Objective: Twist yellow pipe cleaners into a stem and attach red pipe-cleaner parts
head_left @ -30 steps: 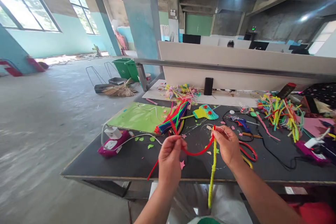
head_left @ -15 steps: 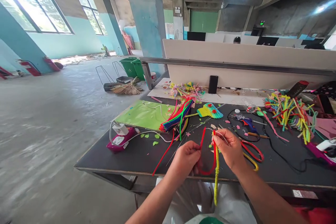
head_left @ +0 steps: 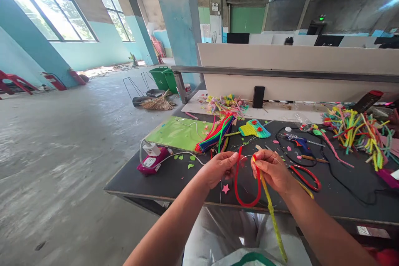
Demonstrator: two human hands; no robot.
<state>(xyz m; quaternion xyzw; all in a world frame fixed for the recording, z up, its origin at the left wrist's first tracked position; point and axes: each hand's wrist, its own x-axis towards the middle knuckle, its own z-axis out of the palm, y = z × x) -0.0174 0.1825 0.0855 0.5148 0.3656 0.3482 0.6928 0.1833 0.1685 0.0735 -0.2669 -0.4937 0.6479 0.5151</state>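
Note:
My left hand (head_left: pixel 222 168) pinches one end of a red pipe cleaner (head_left: pixel 248 205), which hangs in a U-shaped loop over the table's front edge. Its other end runs up into my right hand (head_left: pixel 272 169), whose fingers are closed on it together with the top of a yellow twisted strip (head_left: pixel 274 220). That strip dangles down past the table edge over my lap. Between the hands a thin pale wire arcs. A pink foam star (head_left: pixel 225 189) lies on the black table (head_left: pixel 193 189) below my left hand.
Behind my hands lie a bundle of coloured pipe cleaners (head_left: pixel 215 135), a yellow-and-teal woven piece (head_left: pixel 254 128) and a green sheet (head_left: pixel 174 133). Red-handled scissors (head_left: pixel 307 178), a blue glue gun (head_left: pixel 302 146) and a coloured pile (head_left: pixel 355 126) are to the right. A purple power strip (head_left: pixel 153 162) sits left.
My left hand has risen to the height of my right hand, and the red loop hangs more open. The yellow strip now slants right. The whole view has shifted slightly.

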